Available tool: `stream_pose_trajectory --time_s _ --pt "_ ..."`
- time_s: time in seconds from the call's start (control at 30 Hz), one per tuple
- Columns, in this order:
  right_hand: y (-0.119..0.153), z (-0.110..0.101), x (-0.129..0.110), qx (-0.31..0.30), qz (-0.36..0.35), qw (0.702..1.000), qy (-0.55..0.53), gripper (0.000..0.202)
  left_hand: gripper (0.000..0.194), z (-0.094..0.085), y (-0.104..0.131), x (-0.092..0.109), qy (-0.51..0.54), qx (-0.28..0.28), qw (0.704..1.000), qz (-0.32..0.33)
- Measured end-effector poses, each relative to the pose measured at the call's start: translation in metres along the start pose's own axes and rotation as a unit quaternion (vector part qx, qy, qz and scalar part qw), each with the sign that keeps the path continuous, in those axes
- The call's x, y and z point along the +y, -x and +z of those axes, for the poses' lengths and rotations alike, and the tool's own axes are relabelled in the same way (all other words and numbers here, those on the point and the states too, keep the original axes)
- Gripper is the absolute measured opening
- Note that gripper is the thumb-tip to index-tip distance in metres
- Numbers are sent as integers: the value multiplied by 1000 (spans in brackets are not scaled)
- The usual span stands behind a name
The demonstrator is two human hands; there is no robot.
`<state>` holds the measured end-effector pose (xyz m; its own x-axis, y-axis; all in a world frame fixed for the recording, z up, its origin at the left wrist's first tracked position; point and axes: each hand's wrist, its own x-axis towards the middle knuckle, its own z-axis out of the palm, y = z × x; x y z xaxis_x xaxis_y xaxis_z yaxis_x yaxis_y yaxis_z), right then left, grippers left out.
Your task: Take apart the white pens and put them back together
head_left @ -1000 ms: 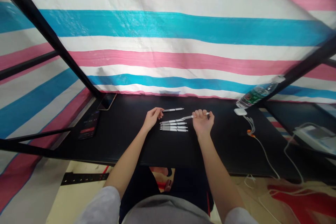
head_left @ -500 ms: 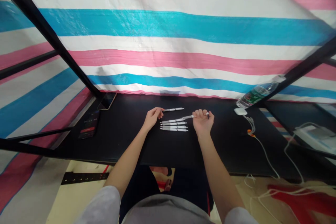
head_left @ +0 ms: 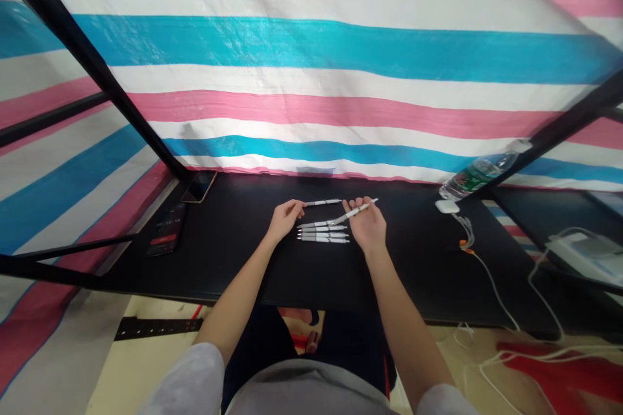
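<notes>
On the black table, several white-and-grey pens [head_left: 324, 235] lie side by side in a row, their tips to the left. My left hand [head_left: 286, 219] is closed with its fingertips on the left end of another pen [head_left: 323, 202], lying just beyond the row. In my right hand [head_left: 367, 227], palm turned up, a pen [head_left: 357, 211] rests across the fingers, with the thumb near its upper right end. Its lower left end slants down over the row; whether it touches the pens there I cannot tell.
Two phones, one dark [head_left: 166, 230] and one at the back [head_left: 199, 187], lie on the left. A water bottle [head_left: 474, 175] leans at the back right beside a white charger [head_left: 446, 207] with cables. Black frame bars and a striped sheet [head_left: 311, 104] enclose the table.
My right hand has moved slightly left and its fingers have loosened and turned up. The pen in it has shifted left and tilts more steeply. My left hand stays nearly still.
</notes>
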<state>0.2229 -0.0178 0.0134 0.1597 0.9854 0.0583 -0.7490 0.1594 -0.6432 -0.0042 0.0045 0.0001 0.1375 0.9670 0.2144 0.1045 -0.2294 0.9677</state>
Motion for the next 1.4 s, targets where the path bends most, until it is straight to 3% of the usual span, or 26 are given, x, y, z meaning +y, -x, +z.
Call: stream_pose_trajectory --time_s 0.3,0.6,0.67,0.77,0.93,1.03,1.17,1.4 --pt "-4 -11 13 35 20 998 55 15 36 4 4 7 -42 -6 999 33" --pt "2 -4 19 -94 15 983 154 14 37 5 7 3 -17 -92 996 10" --pt "1 -6 22 -85 9 979 184 16 34 4 7 2 -43 -82 996 16" --pt "-3 -12 27 -23 -14 968 248 26 28 2 5 1 -110 -37 992 52" --pt "-7 -22 31 38 -91 920 379 19 17 -2 1 -2 -175 -23 978 110" --pt "-6 -24 31 9 -140 886 442 7 14 -2 1 -5 -206 -24 973 103" --pt "-4 -25 33 -21 -174 842 511 13 12 -2 1 -7 -238 -44 966 94" --pt "-4 -31 36 -56 -183 738 647 22 20 -3 2 -3 -298 -96 946 84"
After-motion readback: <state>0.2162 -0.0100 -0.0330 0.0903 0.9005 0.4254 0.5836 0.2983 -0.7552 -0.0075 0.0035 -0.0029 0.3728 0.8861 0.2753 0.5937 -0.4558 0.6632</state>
